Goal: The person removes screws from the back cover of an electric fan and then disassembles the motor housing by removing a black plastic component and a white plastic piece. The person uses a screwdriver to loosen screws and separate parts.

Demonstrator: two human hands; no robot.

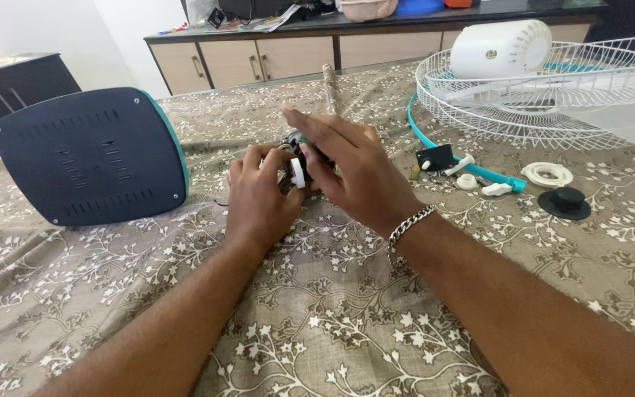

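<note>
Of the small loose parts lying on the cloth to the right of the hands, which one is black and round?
The black round cap, farthest right. The ring and small knobs beside it are white.

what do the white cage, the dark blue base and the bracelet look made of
Cage: thin wire, likely metal with a glossy white coating. Base: matte dark blue moulded plastic, with vent slots and a teal edge. Bracelet: shiny silver-coloured metal chain links, by its glint.

Floral brown cloth [332, 323] carries dark fan base [90, 156], white wire guard [538, 110], black cap [565, 202]
</note>
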